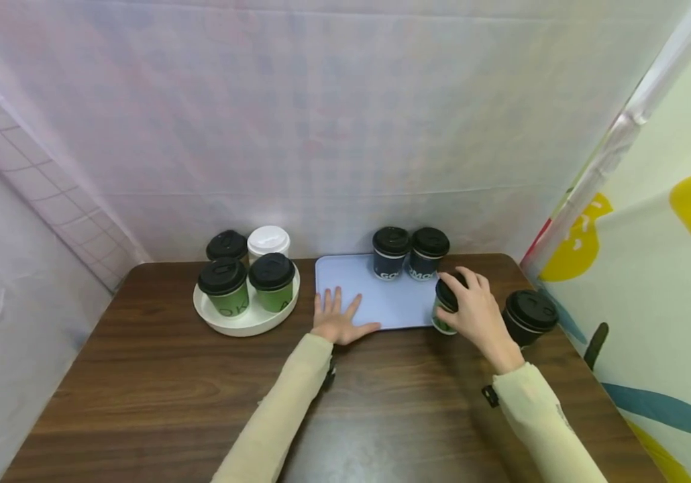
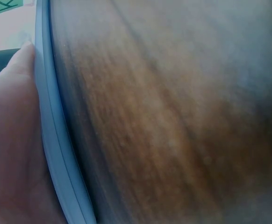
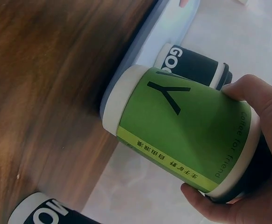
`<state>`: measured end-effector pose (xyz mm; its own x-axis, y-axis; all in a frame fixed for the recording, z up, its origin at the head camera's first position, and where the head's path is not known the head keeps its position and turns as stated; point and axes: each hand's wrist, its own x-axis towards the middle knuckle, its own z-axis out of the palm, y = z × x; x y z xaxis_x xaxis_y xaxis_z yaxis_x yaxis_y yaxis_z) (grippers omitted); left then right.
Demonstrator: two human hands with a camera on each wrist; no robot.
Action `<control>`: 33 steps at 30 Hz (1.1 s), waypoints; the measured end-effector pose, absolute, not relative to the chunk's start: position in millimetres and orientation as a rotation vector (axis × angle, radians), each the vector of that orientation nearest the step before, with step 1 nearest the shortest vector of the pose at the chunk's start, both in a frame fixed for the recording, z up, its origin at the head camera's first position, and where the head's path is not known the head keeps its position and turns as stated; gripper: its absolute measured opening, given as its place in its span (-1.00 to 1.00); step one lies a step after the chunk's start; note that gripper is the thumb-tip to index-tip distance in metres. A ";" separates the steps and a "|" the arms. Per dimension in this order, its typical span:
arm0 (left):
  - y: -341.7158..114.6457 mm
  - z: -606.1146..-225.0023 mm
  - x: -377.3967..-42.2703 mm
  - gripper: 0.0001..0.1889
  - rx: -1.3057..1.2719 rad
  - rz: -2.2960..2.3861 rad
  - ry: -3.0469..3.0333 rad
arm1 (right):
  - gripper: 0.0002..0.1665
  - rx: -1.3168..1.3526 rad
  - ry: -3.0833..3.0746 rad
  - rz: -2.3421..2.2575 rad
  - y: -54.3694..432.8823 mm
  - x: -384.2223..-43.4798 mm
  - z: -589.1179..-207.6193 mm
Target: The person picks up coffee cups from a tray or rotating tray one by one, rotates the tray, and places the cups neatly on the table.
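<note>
Fingers of the right hand (image 1: 472,312) curl round the lid end of a green cup (image 3: 187,130), spread no wider than the lid; the cup stands roughly upright at the tray's near right corner (whether its base touches, I cannot tell). The left hand (image 1: 336,327) lies fanned out on the blue tray (image 1: 376,305), gripping nothing, with 2 dark cups (image 1: 390,251) farther back. If the green cup were let go across the rim, I judge it could tip onto the desk (image 1: 170,416). A careless backward swing of the right arm might knock the rightmost cup (image 1: 529,315) just beside it. The right wrist view shows thumb and fingers on opposite sides and a printed "Y", where the head view has the hand covering much of the cup; the left wrist view shows mostly blurred desk.
</note>
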<state>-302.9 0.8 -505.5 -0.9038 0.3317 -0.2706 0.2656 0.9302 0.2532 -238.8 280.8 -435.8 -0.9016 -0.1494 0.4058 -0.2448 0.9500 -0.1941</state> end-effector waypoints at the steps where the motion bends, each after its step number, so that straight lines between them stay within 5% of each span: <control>1: 0.1 -504.1 -301.9 0.02 0.442 0.311 2.783 | -0.22 0.289 -2.699 0.338 281.4 -238.0 -436.2; 33: 1.5 -521.0 -313.8 0.04 0.442 0.234 2.770 | -0.22 0.189 -2.695 0.269 305.7 -210.5 -442.7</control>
